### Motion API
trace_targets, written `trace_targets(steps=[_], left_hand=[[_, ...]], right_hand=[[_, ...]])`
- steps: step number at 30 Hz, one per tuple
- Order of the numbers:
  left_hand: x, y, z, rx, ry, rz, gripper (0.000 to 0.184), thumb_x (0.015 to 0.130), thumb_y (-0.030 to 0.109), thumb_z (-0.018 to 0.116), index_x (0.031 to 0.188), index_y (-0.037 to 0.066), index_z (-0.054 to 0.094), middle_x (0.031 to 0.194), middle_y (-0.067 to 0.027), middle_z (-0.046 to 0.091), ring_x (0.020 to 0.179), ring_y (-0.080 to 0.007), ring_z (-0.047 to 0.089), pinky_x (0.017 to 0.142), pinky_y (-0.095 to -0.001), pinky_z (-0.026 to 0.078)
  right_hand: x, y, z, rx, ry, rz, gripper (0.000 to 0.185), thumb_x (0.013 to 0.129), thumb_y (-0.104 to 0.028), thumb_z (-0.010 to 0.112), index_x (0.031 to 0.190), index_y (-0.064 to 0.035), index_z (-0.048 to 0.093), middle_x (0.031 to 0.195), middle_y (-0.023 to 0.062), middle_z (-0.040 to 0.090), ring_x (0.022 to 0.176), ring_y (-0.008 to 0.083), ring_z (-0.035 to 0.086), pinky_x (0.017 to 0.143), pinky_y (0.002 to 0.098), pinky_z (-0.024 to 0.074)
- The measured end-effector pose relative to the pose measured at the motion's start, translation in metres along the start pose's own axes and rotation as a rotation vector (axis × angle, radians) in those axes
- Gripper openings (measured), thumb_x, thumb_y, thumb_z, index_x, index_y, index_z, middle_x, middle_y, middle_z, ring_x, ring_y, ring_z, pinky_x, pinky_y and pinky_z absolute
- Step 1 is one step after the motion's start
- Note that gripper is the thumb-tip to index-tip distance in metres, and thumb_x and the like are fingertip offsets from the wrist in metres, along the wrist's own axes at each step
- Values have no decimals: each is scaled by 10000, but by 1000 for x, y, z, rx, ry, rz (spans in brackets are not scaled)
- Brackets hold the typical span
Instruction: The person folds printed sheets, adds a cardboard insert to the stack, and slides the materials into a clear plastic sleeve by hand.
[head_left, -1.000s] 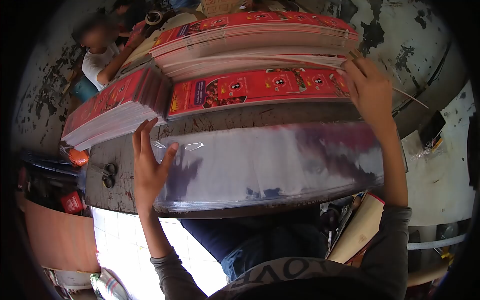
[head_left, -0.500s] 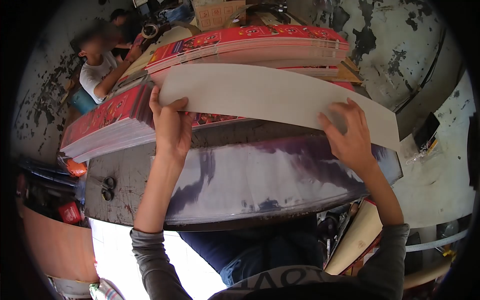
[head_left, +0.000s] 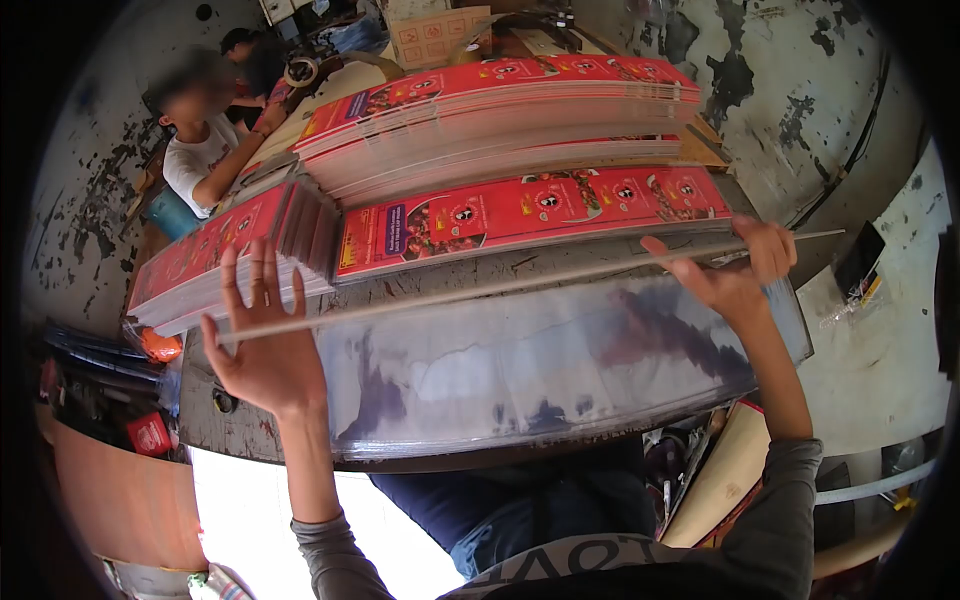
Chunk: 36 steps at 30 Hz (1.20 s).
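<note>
A long, thin pale board strip [head_left: 480,288] is held almost edge-on across the table. My right hand [head_left: 738,278] grips it near its right end, thumb on one side and curled fingers on the other. At the left end, the strip lies across the palm of my left hand [head_left: 270,360], whose fingers are stretched up and spread. Beneath it lies a stack of glossy clear plastic sheets [head_left: 500,370]. Just behind is a low stack of red printed strips [head_left: 540,215] with food pictures.
A taller red printed stack [head_left: 500,80] stands at the back, another stack [head_left: 215,250] at left. Scissors [head_left: 222,402] lie partly hidden by my left hand. A person in a white shirt [head_left: 205,165] sits at back left, another person behind. A wall is at right.
The strip has turned from showing its broad pale face to edge-on and come lower and nearer. My left hand moved left and down, its fingers spreading. The low red stack is now uncovered.
</note>
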<state>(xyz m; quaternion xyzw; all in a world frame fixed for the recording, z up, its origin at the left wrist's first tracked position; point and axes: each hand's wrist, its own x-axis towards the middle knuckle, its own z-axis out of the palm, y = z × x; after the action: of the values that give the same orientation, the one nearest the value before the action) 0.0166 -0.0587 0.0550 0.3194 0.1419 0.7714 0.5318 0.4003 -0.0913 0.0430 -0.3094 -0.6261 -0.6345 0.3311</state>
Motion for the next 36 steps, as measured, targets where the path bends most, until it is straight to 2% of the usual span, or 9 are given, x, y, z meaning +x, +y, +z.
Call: trace_targets(steps=[6, 10, 14, 17, 23, 27, 29, 33, 36], left_hand=[[-20, 16, -35, 309, -499, 320, 582, 838, 623, 215, 683, 119, 460, 1452, -224, 123, 1368, -338, -32, 1013, -603, -46], [-33, 3, -1, 298, -108, 302, 657, 837, 638, 164, 537, 123, 439, 1444, -242, 135, 1369, -337, -24, 1010, -606, -51], [-28, 10, -26, 346, -516, 204, 585, 843, 621, 230, 609, 138, 463, 1436, -245, 158, 1358, -378, -13, 998, -641, -32], [-32, 4, -21, 274, -208, 237, 583, 850, 613, 230, 605, 137, 460, 1431, -242, 182, 1357, -385, 4, 997, -646, -27], [-30, -1, -37, 280, -577, 76, 629, 860, 625, 186, 554, 135, 434, 1366, -211, 315, 1353, -376, 49, 1013, -641, -11], [-30, -3, -32, 201, -694, 44, 647, 855, 635, 187, 529, 123, 410, 1254, -157, 454, 1347, -363, 87, 1024, -643, -10], [-37, -6, -17, 145, -114, 137, 637, 857, 630, 193, 543, 120, 408, 1260, -151, 452, 1346, -363, 91, 1028, -639, -12], [-29, -2, -35, 249, -556, 154, 657, 870, 614, 157, 569, 101, 436, 1316, -160, 405, 1342, -363, 117, 1033, -628, 8], [-40, 12, -32, 301, -306, -6, 692, 884, 592, 126, 531, 92, 450, 1298, -187, 427, 1337, -372, 139, 1031, -615, 18]], right_hand=[[-29, 3, -21, 141, 100, 113, 390, 783, -407, 618, 979, -86, 512, 927, 11, 494, 805, 134, 499, 861, 360, 365], [-30, -1, -22, 143, -9, 138, 354, 781, -382, 622, 966, -97, 523, 901, 17, 490, 819, 139, 508, 861, 365, 370], [-24, -5, -16, 142, 26, 118, 378, 749, -387, 653, 931, -79, 531, 874, 24, 488, 794, 134, 501, 846, 357, 375], [-14, -10, -7, 116, 39, 156, 473, 713, -420, 684, 1081, -184, 504, 924, 38, 476, 803, 144, 484, 836, 361, 372], [-11, -11, -2, 88, -26, -2, 739, 666, -450, 726, 1204, -585, 238, 1021, 58, 423, 861, 204, 445, 824, 407, 361], [-11, -16, 5, -6, 56, -3, 753, 661, -451, 732, 1219, -564, 238, 1037, 62, 424, 872, 216, 444, 829, 413, 358], [-11, -16, 5, 24, 64, -4, 753, 661, -458, 730, 1217, -570, 234, 1047, 65, 423, 880, 219, 444, 833, 413, 356], [-13, -15, 5, 25, 17, 15, 733, 653, -471, 730, 1205, -569, 256, 1031, 62, 427, 887, 224, 444, 834, 419, 352], [-13, -14, 5, 81, 18, -4, 694, 641, -479, 734, 1195, -538, 320, 1057, 74, 433, 900, 240, 448, 835, 426, 352]])
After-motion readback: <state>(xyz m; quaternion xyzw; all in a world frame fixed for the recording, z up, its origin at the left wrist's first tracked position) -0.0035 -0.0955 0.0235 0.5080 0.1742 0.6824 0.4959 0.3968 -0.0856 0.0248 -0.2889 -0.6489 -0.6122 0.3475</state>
